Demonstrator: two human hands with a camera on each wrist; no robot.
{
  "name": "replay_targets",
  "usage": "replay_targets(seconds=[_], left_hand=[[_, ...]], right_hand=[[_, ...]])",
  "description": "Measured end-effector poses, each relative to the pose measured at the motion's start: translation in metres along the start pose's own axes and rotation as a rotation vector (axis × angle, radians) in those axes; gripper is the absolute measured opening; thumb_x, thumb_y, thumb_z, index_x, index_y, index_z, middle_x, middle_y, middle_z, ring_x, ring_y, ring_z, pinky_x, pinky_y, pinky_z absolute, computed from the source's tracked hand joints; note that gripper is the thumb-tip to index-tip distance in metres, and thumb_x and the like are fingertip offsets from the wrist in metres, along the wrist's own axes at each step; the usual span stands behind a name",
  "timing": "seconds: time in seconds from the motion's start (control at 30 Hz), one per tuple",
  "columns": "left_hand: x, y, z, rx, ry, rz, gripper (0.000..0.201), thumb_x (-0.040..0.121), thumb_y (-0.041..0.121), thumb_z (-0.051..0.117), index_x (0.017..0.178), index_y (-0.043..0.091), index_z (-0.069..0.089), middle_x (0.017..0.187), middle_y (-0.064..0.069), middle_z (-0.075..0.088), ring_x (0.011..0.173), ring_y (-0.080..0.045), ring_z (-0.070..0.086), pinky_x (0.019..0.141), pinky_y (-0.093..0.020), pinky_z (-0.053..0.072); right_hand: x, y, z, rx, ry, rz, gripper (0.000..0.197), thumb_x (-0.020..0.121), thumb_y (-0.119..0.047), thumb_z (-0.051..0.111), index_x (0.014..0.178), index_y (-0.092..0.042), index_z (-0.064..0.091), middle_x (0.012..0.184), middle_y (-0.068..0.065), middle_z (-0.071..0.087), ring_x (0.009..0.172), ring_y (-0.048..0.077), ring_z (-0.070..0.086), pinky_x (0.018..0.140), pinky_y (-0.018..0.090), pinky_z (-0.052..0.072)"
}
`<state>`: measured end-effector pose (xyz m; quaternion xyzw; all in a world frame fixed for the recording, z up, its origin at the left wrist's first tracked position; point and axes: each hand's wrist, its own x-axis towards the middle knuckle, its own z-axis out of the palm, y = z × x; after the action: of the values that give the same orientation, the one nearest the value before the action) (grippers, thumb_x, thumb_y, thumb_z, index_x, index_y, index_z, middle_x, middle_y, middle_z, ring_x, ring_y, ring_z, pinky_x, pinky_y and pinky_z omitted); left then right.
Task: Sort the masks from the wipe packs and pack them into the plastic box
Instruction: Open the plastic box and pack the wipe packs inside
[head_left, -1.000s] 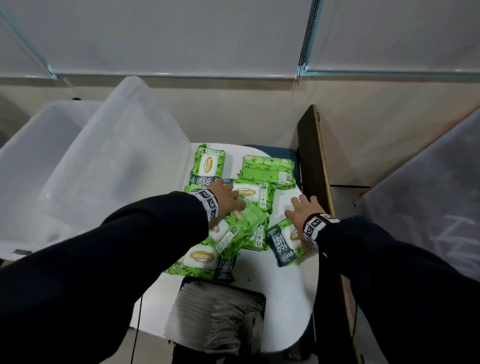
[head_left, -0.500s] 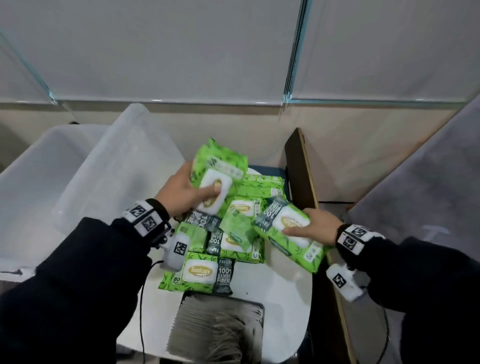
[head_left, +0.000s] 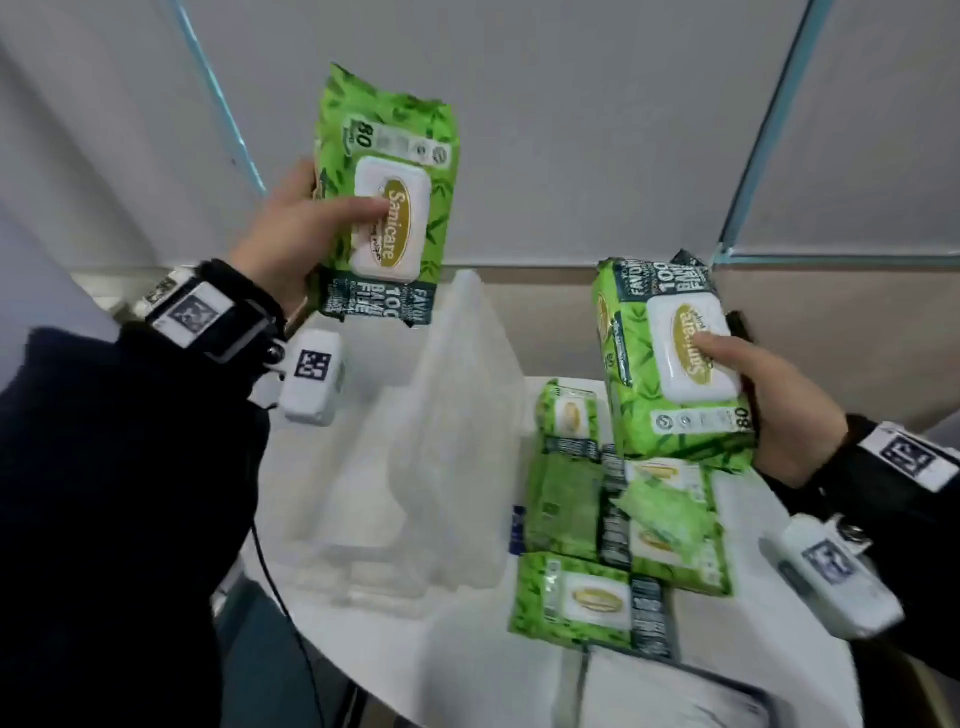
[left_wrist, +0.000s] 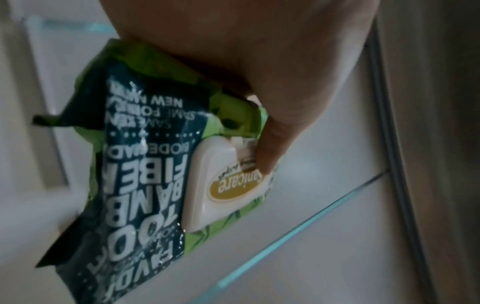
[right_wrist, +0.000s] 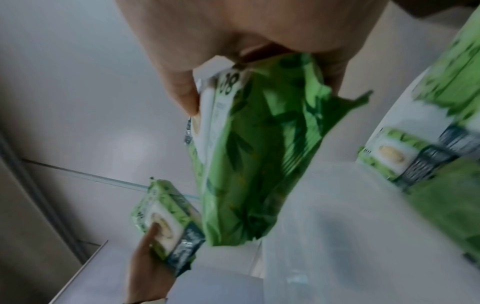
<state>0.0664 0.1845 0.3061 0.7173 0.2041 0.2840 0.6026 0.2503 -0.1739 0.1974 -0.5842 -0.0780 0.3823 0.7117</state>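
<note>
My left hand (head_left: 306, 228) grips a green wipe pack (head_left: 389, 192) held high above the clear plastic box (head_left: 415, 493), thumb across its white lid. In the left wrist view the same wipe pack (left_wrist: 145, 174) fills the frame with my thumb on its lid. My right hand (head_left: 769, 395) grips a second green wipe pack (head_left: 670, 364), lifted over the table; the right wrist view shows that pack (right_wrist: 249, 156) edge-on. Several more wipe packs (head_left: 613, 525) lie on the white table (head_left: 467, 654). A stack of grey masks (head_left: 665, 691) lies at the table's near edge, blurred.
The clear box lid (head_left: 467, 415) leans up at the box's right side, next to the packs. A white wall with teal seams (head_left: 223, 98) stands behind. A wrist camera hangs under each arm.
Both hands have lifted a wipe pack each off the table and raised them; the left one rose highest and moved left over the box. My head has turned left.
</note>
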Motion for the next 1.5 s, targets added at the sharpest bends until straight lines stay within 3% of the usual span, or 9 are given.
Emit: replay_targets(seconds=[0.17,0.47,0.87,1.0,1.13,1.2,1.33,1.43,1.5], left_hand=[[0.060,-0.057,-0.096,0.758,0.030,0.040,0.069,0.072,0.040,0.088,0.129,0.028,0.051,0.111,-0.001,0.069,0.100,-0.025,0.067,0.087,-0.038,0.055],[0.133,-0.209,-0.105,1.367,-0.471,0.187,0.079,0.077,0.047,0.080,0.146,0.033,0.046,0.132,-0.005,0.058,0.119,-0.032,0.059,0.098,-0.041,0.047],[0.143,-0.375,-0.085,1.537,-0.547,0.246,0.067,0.076,0.043,0.082,0.132,0.024,0.051,0.120,-0.002,0.060,0.110,-0.030,0.058,0.091,-0.041,0.044],[0.148,-0.350,-0.084,1.395,-0.441,0.120,0.071,0.086,0.035,0.073,0.149,0.025,0.040,0.147,-0.003,0.048,0.135,-0.028,0.047,0.113,-0.045,0.037],[0.165,-0.231,-0.101,0.370,-0.135,0.043,0.021,0.099,0.028,0.062,0.118,0.022,0.070,0.121,-0.003,0.072,0.115,-0.023,0.066,0.106,-0.046,0.050],[0.161,-0.154,-0.121,0.044,-0.195,0.164,0.024,0.097,0.036,0.061,0.116,0.025,0.071,0.116,0.000,0.075,0.113,-0.017,0.068,0.101,-0.046,0.051],[0.145,-0.055,-0.133,0.685,-0.696,0.562,0.094,0.069,0.064,0.084,0.150,0.038,0.044,0.148,0.016,0.052,0.136,-0.002,0.047,0.111,-0.028,0.038],[0.131,-0.048,-0.127,1.074,-0.766,0.509,0.104,0.058,0.061,0.091,0.147,0.046,0.041,0.127,0.017,0.065,0.111,-0.006,0.062,0.092,-0.029,0.049],[0.129,-0.060,-0.133,1.110,-0.752,0.401,0.090,0.058,0.057,0.092,0.138,0.048,0.051,0.104,0.017,0.072,0.091,-0.006,0.066,0.078,-0.030,0.053]], right_hand=[[0.024,0.004,0.114,0.059,0.015,0.014,0.047,0.085,-0.037,0.069,0.123,-0.010,0.071,0.115,0.018,0.075,0.100,0.032,0.075,0.072,0.047,0.064],[0.080,0.008,0.230,-0.104,0.047,0.011,0.045,0.080,-0.035,0.072,0.117,-0.009,0.073,0.111,0.018,0.076,0.096,0.029,0.076,0.086,0.050,0.061],[0.123,0.036,0.252,-0.135,0.118,-0.039,0.058,0.066,-0.026,0.093,0.118,-0.009,0.072,0.109,0.023,0.075,0.098,0.044,0.073,0.087,0.058,0.058],[0.127,0.032,0.262,-0.246,0.066,-0.123,0.062,0.060,-0.021,0.095,0.116,-0.010,0.071,0.107,0.018,0.077,0.095,0.040,0.075,0.092,0.058,0.057],[0.132,0.023,0.280,-0.356,0.023,-0.197,0.057,0.063,-0.017,0.089,0.116,-0.008,0.069,0.104,0.012,0.079,0.092,0.035,0.076,0.088,0.050,0.060],[0.138,0.019,0.291,-0.482,-0.014,-0.268,0.053,0.064,-0.014,0.091,0.112,-0.007,0.069,0.100,0.009,0.079,0.089,0.030,0.077,0.081,0.043,0.061],[0.149,0.002,0.316,-0.810,-0.098,-0.445,0.054,0.060,-0.032,0.098,0.105,-0.023,0.070,0.095,-0.006,0.079,0.086,0.009,0.075,0.078,0.027,0.058],[0.158,-0.006,0.329,-1.112,-0.080,-0.530,0.073,0.047,-0.067,0.087,0.108,-0.033,0.069,0.099,-0.017,0.073,0.091,-0.003,0.067,0.083,0.021,0.052],[0.165,-0.006,0.324,-1.039,-0.118,-0.508,0.068,0.050,-0.063,0.088,0.108,-0.033,0.070,0.104,-0.013,0.074,0.098,0.002,0.069,0.089,0.024,0.054]])
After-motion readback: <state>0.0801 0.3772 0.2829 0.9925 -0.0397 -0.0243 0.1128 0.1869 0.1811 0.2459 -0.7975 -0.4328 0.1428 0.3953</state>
